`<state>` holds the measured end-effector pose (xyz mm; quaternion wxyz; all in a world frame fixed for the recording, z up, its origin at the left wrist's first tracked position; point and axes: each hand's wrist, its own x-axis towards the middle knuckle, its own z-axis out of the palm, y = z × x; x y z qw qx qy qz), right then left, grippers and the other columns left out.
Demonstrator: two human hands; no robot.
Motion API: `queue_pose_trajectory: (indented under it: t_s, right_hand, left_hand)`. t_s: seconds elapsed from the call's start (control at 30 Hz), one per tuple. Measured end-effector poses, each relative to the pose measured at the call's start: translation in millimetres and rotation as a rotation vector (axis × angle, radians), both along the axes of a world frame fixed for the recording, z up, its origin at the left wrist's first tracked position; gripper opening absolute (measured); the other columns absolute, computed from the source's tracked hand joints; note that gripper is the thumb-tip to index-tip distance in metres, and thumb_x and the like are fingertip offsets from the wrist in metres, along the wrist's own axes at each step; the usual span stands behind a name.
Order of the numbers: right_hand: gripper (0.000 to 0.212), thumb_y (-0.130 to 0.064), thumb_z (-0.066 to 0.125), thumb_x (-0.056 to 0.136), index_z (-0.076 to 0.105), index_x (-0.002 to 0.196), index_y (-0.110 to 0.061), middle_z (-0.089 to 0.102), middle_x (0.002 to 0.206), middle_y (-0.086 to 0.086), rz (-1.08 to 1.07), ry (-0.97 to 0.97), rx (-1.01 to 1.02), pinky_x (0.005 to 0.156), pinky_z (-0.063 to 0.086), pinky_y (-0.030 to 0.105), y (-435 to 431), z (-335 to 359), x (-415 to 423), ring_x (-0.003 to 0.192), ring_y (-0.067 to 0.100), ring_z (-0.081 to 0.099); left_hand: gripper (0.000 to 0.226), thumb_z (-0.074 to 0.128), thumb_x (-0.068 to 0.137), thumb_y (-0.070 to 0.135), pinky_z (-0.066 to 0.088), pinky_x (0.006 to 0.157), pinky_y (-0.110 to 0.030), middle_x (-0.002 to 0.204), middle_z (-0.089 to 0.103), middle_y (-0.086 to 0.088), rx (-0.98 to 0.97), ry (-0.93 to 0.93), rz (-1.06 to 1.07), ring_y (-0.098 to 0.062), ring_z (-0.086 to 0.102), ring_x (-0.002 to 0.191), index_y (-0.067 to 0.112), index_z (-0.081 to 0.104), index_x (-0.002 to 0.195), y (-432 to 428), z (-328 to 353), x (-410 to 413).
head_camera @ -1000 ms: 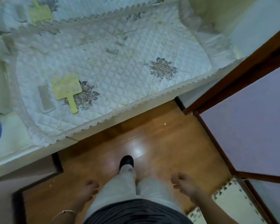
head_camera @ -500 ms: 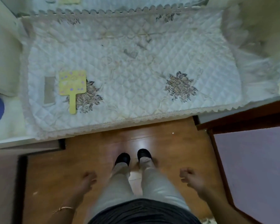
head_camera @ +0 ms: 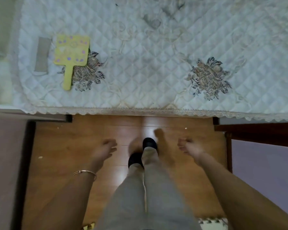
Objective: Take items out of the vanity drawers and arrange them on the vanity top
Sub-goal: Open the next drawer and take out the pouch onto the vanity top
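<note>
A white diamond-quilted cover (head_camera: 156, 72), edged in cream scalloped lace (head_camera: 140, 111), carries brown-and-slate embroidered flower sprays (head_camera: 209, 78). On it lies a pale yellow hand mirror (head_camera: 71, 50) dotted with purple. Just left of the mirror is a comb (head_camera: 42, 53), seemingly grey-beige. Below the mirror are an orange-brown wood floor (head_camera: 90, 138), khaki trousers (head_camera: 140, 205) and black shoes (head_camera: 149, 142).

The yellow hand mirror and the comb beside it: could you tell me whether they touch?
Apart: the head view shows quilted cloth between the hand mirror and the comb.
</note>
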<state>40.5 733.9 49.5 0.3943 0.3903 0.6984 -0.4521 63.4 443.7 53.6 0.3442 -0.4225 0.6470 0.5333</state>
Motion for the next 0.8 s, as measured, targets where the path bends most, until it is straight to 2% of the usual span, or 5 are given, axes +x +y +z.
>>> queue_pose_trajectory:
  t_s: [0.13, 0.27, 0.43, 0.53, 0.8]
  right_hand:
    - [0.023, -0.014, 0.047, 0.093, 0.055, 0.113, -0.007, 0.059, 0.089, 0.006, -0.095, 0.05, -0.088, 0.071, 0.04, 0.027, -24.5, -19.0, -29.5, 0.068, 0.01, 0.052]
    - [0.01, -0.021, 0.044, 0.095, 0.049, 0.103, -0.02, 0.056, 0.084, -0.005, -0.297, 0.083, -0.186, 0.063, 0.039, 0.021, -36.8, -37.2, -49.9, 0.072, 0.007, 0.053]
    - [0.016, -0.018, 0.044, 0.094, 0.05, 0.081, -0.023, 0.057, 0.084, -0.006, -0.533, 0.105, -0.343, 0.052, 0.045, 0.018, -34.7, -52.5, -55.5, 0.077, 0.007, 0.056]
    - [0.017, -0.019, 0.042, 0.095, 0.049, 0.08, -0.022, 0.058, 0.085, -0.007, -0.577, 0.117, -0.381, 0.067, 0.042, 0.022, -35.1, -54.5, -48.7, 0.08, 0.008, 0.056]
    - [0.012, -0.015, 0.042, 0.095, 0.054, 0.093, -0.015, 0.059, 0.092, -0.002, -0.482, 0.074, -0.319, 0.075, 0.042, 0.026, -39.8, -23.8, -4.5, 0.085, 0.013, 0.056]
  left_hand:
    - [0.025, 0.042, 0.096, 0.017, 0.037, 0.091, -0.033, 0.115, 0.055, -0.006, 0.113, 0.022, 0.089, -0.021, 0.053, 0.106, 0.012, 0.051, 0.119, 4.7, -23.7, -34.0]
    - [0.036, 0.032, 0.099, 0.015, 0.035, 0.1, -0.035, 0.123, 0.049, -0.005, 0.206, 0.105, 0.292, -0.022, 0.047, 0.114, 0.008, 0.04, 0.133, -4.7, -52.1, -54.4]
    - [0.027, 0.035, 0.094, 0.005, 0.045, 0.075, -0.025, 0.083, 0.063, 0.004, 0.298, 0.117, 0.503, -0.011, 0.06, 0.086, 0.017, 0.053, 0.077, -17.4, -62.6, -77.3]
    - [0.029, 0.037, 0.093, 0.002, 0.047, 0.073, -0.024, 0.062, 0.069, 0.007, 0.321, 0.102, 0.527, -0.008, 0.061, 0.077, 0.018, 0.055, 0.077, -18.0, -58.9, -74.3]
    - [0.023, 0.039, 0.093, 0.008, 0.045, 0.074, -0.027, 0.091, 0.061, 0.002, 0.4, 0.127, 0.559, -0.014, 0.06, 0.091, 0.017, 0.056, 0.082, -10.8, -30.3, -25.5]
